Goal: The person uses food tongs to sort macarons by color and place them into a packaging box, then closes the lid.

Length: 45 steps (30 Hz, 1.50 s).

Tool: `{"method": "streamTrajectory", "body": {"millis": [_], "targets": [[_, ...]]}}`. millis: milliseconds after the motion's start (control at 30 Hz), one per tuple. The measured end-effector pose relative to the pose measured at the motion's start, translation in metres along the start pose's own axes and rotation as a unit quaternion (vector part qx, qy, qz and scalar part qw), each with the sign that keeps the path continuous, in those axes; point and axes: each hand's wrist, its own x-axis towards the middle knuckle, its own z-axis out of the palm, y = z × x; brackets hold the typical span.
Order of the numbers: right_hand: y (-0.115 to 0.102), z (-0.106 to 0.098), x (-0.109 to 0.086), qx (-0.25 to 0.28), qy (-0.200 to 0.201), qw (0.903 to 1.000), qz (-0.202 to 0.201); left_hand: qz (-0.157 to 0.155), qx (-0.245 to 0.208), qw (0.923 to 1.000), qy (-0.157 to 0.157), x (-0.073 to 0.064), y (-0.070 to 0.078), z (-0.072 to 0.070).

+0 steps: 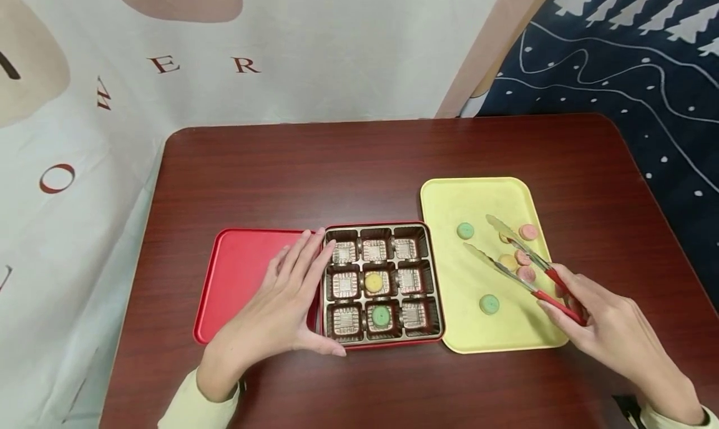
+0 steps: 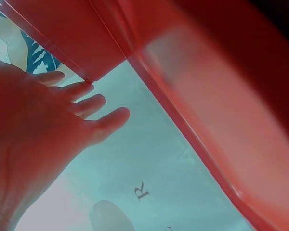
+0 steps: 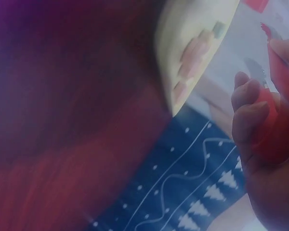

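Note:
My right hand grips red-handled metal tongs, their arms spread apart above the yellow tray. Below and around the tongs on the tray lie several small round macaron-like pieces: green ones, pink ones and yellow ones, partly covered by the tongs. Spread along the left side of a red box is my left hand, fingers extended and thumb at the front corner. In the box's brown compartment insert, a yellow piece sits in the centre and a green piece in the front middle compartment.
A red lid lies left of the box, partly under the left hand and forearm. The box stands against the tray's left edge. Behind the brown table hangs a white printed cloth; a dark blue one hangs at the right.

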Motion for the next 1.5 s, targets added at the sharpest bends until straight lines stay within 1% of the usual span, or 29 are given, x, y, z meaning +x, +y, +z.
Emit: {"method": "streamTrajectory", "body": {"millis": [100, 267, 367, 500, 600, 700, 800, 933, 1100, 1233, 1367, 1500], "targets": [[-0.002, -0.002, -0.011, -0.008, 0.000, 0.9997, 0.022, 0.005, 0.003, 1.0000, -0.008, 0.000, -0.004, -0.002], [-0.008, 0.001, -0.021, 0.002, -0.027, 0.9974, 0.067, -0.003, -0.002, 0.9996, -0.030, -0.003, -0.013, -0.007], [-0.001, 0.013, -0.010, 0.026, -0.041, 0.9969, 0.062, -0.023, 0.004, 0.9994, -0.026, -0.014, -0.016, -0.011], [0.007, 0.034, 0.010, 0.052, -0.054, 0.9960, 0.049, -0.044, 0.010, 0.9990, -0.005, -0.031, -0.020, -0.015], [0.011, 0.044, 0.021, 0.060, -0.070, 0.9941, 0.058, -0.053, 0.005, 0.9985, 0.014, -0.041, -0.023, -0.014], [0.013, 0.048, 0.027, 0.060, -0.085, 0.9921, 0.070, -0.054, 0.004, 0.9981, 0.030, -0.046, -0.023, -0.011], [0.016, 0.046, 0.027, 0.050, -0.089, 0.9921, 0.072, -0.046, 0.005, 0.9982, 0.038, -0.045, -0.023, -0.008], [0.018, 0.040, 0.025, 0.036, -0.089, 0.9926, 0.075, -0.035, 0.000, 0.9986, 0.040, -0.042, -0.021, -0.005], [0.020, 0.034, 0.028, 0.034, -0.095, 0.9920, 0.076, -0.048, -0.006, 0.9982, 0.035, -0.042, -0.017, -0.003], [0.021, 0.029, 0.031, 0.024, -0.090, 0.9933, 0.067, -0.056, -0.012, 0.9979, 0.032, -0.042, -0.014, -0.001], [0.021, 0.026, 0.033, 0.006, -0.092, 0.9939, 0.060, -0.055, -0.016, 0.9977, 0.037, -0.041, -0.012, -0.001], [0.022, 0.024, 0.033, 0.000, -0.093, 0.9945, 0.048, -0.052, -0.016, 0.9978, 0.039, -0.041, -0.011, -0.001]]}}
